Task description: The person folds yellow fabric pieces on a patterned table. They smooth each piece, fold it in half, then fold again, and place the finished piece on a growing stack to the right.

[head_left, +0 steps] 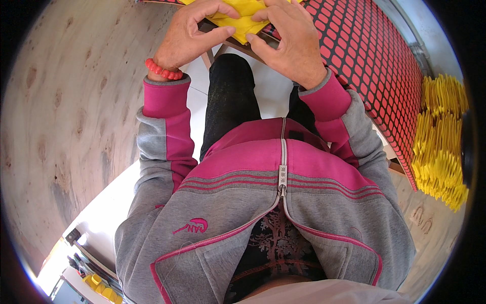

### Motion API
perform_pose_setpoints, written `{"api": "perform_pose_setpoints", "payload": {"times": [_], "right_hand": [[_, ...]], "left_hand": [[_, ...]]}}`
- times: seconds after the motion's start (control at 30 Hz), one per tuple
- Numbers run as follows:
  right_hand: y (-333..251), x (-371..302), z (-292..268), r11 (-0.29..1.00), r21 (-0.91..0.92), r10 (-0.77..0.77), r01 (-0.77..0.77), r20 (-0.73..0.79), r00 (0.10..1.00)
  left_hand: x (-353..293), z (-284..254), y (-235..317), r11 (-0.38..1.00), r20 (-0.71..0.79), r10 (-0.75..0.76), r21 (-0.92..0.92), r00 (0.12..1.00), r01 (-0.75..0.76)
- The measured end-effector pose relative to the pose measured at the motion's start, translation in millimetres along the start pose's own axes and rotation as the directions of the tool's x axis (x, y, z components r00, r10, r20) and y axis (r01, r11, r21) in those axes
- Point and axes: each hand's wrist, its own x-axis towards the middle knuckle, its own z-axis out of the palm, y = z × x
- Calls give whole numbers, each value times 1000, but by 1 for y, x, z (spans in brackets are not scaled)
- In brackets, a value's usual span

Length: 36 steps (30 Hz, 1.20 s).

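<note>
Head view: two hands, one yellow sheet (242, 26), one red bracelet (163, 70) and two visible yellow bundles (439, 147). Layers in the sheet and pieces in the bundles cannot be counted reliably. The sheet lies at the top of the view, over the near edge of the table (372, 55), between the hands. Left hand (191, 31): partly spread, thumb and forefinger curved apart, tips at the sheet. Right hand (291, 38): likewise half spread, thumb tip touching the sheet's near edge. The table has a red-and-black patterned cover; the bundles are at its right end. Wood-grain surface (66, 111) at left; pale floor (273, 88) beneath.
</note>
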Motion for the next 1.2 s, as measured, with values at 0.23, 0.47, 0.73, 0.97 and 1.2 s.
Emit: {"api": "perform_pose_setpoints", "payload": {"times": [0.23,0.47,0.73,0.97,1.2], "right_hand": [[-1,-2,9,999,-35,18,-20,-55,998],[6,-2,17,999,-40,-24,19,-124,992],[7,-4,7,989,147,2,31,-220,975],[5,-12,-3,996,77,-28,51,-278,960],[5,-77,-13,980,175,-105,92,70,992]], "left_hand": [[-1,1,2,999,-20,-46,-29,999,45],[1,7,5,997,-70,-73,-8,995,73],[4,11,0,999,-144,-3,35,990,9],[8,20,6,996,-293,-92,-20,951,91],[13,24,-21,986,-461,-24,136,887,97]]}}
